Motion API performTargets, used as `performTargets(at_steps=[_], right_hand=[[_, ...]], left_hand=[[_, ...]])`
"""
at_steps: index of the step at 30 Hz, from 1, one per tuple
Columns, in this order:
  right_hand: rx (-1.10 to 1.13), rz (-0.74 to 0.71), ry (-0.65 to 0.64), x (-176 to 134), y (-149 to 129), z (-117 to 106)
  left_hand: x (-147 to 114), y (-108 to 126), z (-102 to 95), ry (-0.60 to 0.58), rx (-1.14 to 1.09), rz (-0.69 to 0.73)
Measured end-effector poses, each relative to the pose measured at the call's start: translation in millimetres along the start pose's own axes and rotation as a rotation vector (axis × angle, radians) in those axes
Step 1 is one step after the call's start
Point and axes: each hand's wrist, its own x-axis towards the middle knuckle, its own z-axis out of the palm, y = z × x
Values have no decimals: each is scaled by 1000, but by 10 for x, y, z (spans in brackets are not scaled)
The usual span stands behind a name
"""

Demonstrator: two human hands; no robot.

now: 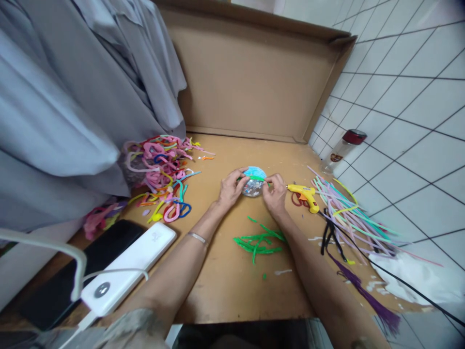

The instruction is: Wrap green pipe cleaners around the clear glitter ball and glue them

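A round, shiny, see-through piece [253,189] is between my hands over the middle of the table. Rows of light blue pipe cleaner [255,171] cover its far part, and a green pipe cleaner strip [257,178] runs across below them. My left hand [232,187] is closed on the left side of the round piece, fingertips at the green strip. With thumb and fingers pinched, my right hand [275,193] grips the strip's right end against the piece. Several cut green pipe cleaner pieces [257,242] lie on the table between my forearms.
Right of my hands lie a yellow glue gun [305,195], scissors [298,199], and long pastel pipe cleaners [348,213]. A bottle [341,151] stands by the tiled wall. Tangled pipe cleaners [156,165], a white power bank [131,266] and a black phone [83,271] are at left.
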Motion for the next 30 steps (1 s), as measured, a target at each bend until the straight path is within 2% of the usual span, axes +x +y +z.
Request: performTargets(at_steps=[8,15,20,25,30], right_hand=[[19,33,-20,-10,-14,-11],[75,68,-13,1,4,7],[207,152,6,19,-5,30],[311,214,26,34,-27,58],[352,263,26,30,-44,77]], left_hand=[[9,60,24,53,12,14],[42,46,97,95,-94,-101],[77,-15,104,140,-157,-127],[77,-57,56,91,-79,-31],[44,-97,44,92,-53,-19]])
